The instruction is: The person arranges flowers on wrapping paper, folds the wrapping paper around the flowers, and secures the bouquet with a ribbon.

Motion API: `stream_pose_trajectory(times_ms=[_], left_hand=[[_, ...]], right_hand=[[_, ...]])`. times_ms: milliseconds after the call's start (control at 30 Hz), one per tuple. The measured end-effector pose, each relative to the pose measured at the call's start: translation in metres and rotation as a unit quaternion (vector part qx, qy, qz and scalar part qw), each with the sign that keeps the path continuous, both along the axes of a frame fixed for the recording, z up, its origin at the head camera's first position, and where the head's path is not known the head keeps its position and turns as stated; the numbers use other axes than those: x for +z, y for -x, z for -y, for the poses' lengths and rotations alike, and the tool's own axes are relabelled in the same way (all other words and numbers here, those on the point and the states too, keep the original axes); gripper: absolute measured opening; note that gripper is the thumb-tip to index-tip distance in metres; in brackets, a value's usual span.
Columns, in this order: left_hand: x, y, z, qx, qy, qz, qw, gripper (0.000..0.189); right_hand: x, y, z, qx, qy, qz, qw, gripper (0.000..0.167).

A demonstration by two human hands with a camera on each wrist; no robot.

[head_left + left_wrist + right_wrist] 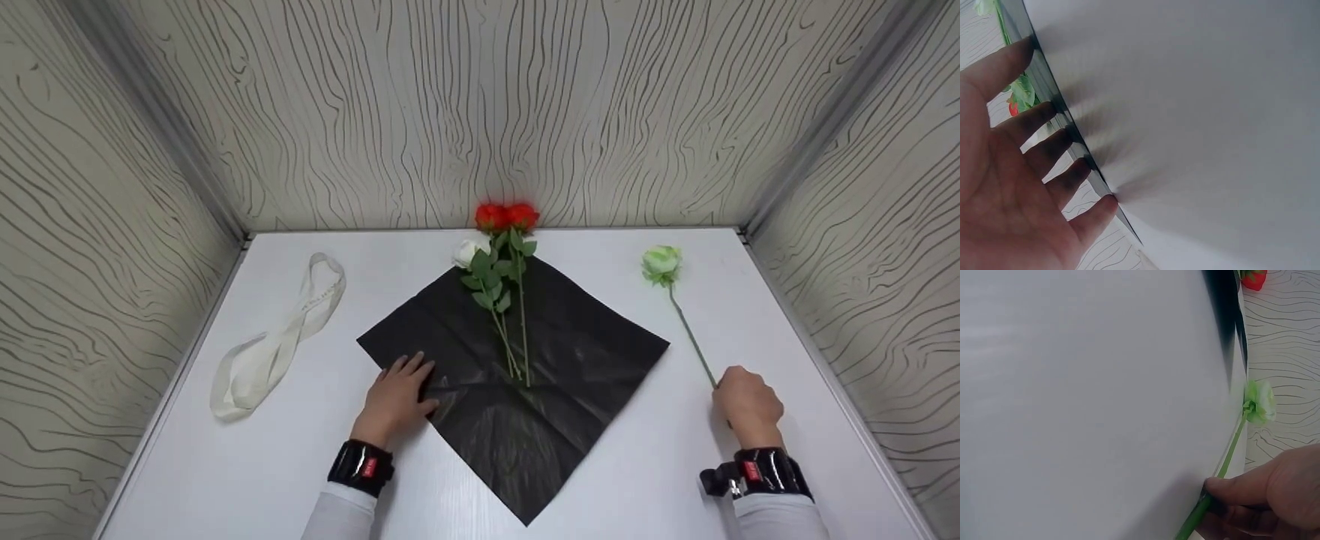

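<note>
A black sheet of wrapping paper (570, 352) lies with one corner toward me. On it rest two red roses (507, 217) and a white rose (469, 253), their green stems crossing near the paper's middle. My left hand (397, 397) is spread flat, its fingertips on the paper's left edge. In the left wrist view its fingers (1044, 152) are straight and parted. My right hand (750, 401) grips the lower stem of a pale green flower (661, 262) at the right of the table. The right wrist view shows the thumb pressed on that stem (1230, 450).
A looped cream ribbon (277, 352) lies on the white table (187, 465) at the left. Patterned wall panels (480, 112) enclose the table at the back and both sides. The red rose heads overlap the back edge in the head view.
</note>
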State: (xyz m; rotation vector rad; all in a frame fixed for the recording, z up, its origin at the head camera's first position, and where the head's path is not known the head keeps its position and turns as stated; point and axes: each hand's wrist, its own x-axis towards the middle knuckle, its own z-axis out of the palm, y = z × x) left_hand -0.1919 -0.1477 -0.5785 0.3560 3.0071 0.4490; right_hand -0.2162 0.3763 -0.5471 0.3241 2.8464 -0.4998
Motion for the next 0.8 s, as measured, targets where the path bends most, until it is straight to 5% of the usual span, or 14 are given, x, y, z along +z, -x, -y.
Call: stream_pose_trajectory(times_ms=[400,800], left_hand=[[-0.001,0.000,0.000,-0.001,0.001,-0.002,1.0000,0.061],[-0.002,0.001,-0.001,0.002,0.003,-0.006,1.0000,0.062]], right_hand=[[0.007,0.013,0.023,-0.012,0.078,-0.055,0.9954,0.022],[0.027,0.042,0.109,-0.009,0.189,-0.172,0.9667,0.020]])
